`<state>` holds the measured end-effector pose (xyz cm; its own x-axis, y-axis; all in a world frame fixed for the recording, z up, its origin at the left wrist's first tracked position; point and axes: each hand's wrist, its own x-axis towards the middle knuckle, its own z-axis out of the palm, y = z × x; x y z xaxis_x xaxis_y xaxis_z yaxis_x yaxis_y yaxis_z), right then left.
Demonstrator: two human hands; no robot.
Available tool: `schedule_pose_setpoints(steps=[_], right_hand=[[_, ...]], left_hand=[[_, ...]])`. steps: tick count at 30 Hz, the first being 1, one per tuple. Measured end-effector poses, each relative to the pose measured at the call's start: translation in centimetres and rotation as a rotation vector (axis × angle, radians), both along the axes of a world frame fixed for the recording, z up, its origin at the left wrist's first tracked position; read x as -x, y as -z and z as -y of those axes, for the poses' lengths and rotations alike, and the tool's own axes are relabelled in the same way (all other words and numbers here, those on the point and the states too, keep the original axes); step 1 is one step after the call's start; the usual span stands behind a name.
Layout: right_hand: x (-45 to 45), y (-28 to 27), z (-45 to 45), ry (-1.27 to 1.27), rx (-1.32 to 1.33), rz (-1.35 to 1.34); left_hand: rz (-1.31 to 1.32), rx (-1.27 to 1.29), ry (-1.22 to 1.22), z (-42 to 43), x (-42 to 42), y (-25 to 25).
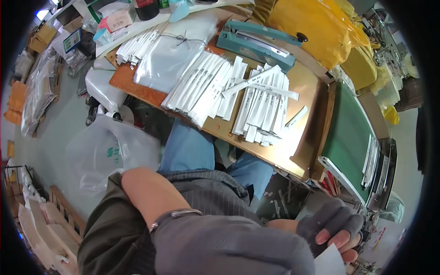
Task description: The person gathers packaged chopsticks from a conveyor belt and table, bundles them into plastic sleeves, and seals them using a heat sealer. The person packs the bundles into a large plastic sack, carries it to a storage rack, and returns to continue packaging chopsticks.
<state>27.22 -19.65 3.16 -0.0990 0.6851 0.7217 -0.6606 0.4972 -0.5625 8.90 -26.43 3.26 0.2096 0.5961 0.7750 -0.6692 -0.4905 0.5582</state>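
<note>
My left hand [233,245], in a grey glove with a metal band at the wrist, reaches across my body close to the camera; its fingers are hidden. To its right, my right hand [331,227] wears a grey fingerless glove, its bare fingertips curled closed at the edge of a white flat piece [331,262]. The lower part of that piece leaves the view, so its kind is unclear. On the wooden table [308,119] lie a neat row of slim white printed sleeves [199,85] and a looser pile of the same sleeves [263,107], some crosswise on top.
A teal bag sealer [256,43] stands behind the sleeves. Clear plastic bags [176,52] lie to its left. Beside the table's right edge is a green-topped surface [346,137] with more white strips. Yellow sacks [316,30] sit behind; a translucent bag [112,149] rests at lower left.
</note>
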Motion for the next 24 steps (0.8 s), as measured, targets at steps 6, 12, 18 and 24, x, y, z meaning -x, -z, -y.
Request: schedule_pose_setpoints(steps=[6, 12, 18, 24], right_hand=[[1.3, 1.0, 0.3, 0.100, 0.064, -0.126], [1.3, 1.5, -0.1, 0.244, -0.043, 0.021], [0.8, 1.6, -0.6, 0.054, -0.158, 0.165], [6.5, 1.7, -0.5, -0.035, 0.252, 0.435]], left_hand=[[-0.207, 0.049, -0.439, -1.5, 1.9, -5.9], [-0.709, -0.637, -0.430, -3.0, 5.5, -6.3], [0.074, -0.164, -1.005, -0.3, -1.6, -1.8], [-0.690, -0.109, -1.180, -6.3, 4.0, -1.2]])
